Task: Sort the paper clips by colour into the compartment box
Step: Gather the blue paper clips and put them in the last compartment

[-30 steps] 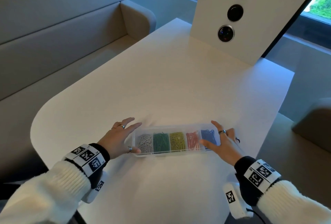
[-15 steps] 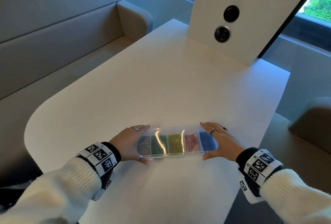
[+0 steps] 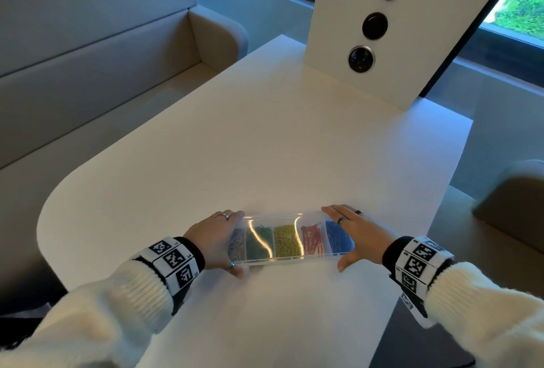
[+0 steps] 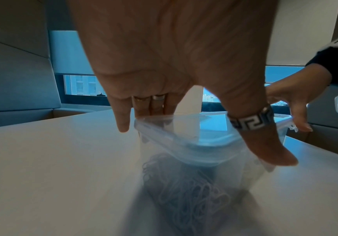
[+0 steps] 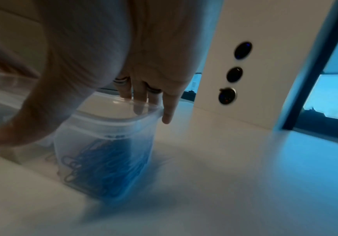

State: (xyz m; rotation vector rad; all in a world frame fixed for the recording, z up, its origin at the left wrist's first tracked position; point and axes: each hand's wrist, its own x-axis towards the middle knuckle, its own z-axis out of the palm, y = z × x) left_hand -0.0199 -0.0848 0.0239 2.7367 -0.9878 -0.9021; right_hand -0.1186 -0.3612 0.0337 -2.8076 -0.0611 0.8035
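A clear lidded compartment box (image 3: 273, 216) lies near the front of the white table (image 3: 265, 138). It holds white clips (image 3: 237, 245), green clips (image 3: 260, 239), yellow clips (image 3: 286, 239), red clips (image 3: 312, 239) and blue clips (image 3: 338, 238), one colour per compartment. My left hand (image 3: 219, 236) grips its left end, thumb on the near side and fingers on the far side. My right hand (image 3: 360, 236) grips the right end the same way. The left wrist view shows the left hand (image 4: 184, 63) over the lid (image 4: 184, 132) and white clips (image 4: 184, 191). The right wrist view shows the right hand (image 5: 123, 55) over blue clips (image 5: 107, 162).
A white upright panel (image 3: 412, 44) with three dark round lenses stands at the table's far end. A grey bench seat (image 3: 88, 73) runs along the left. The table's right edge drops off by a grey chair (image 3: 512, 200). Windows lie behind.
Both hands lay flat beside the box a second ago. They have closed in and now grip its two ends. A glare streak now shows on the lid.
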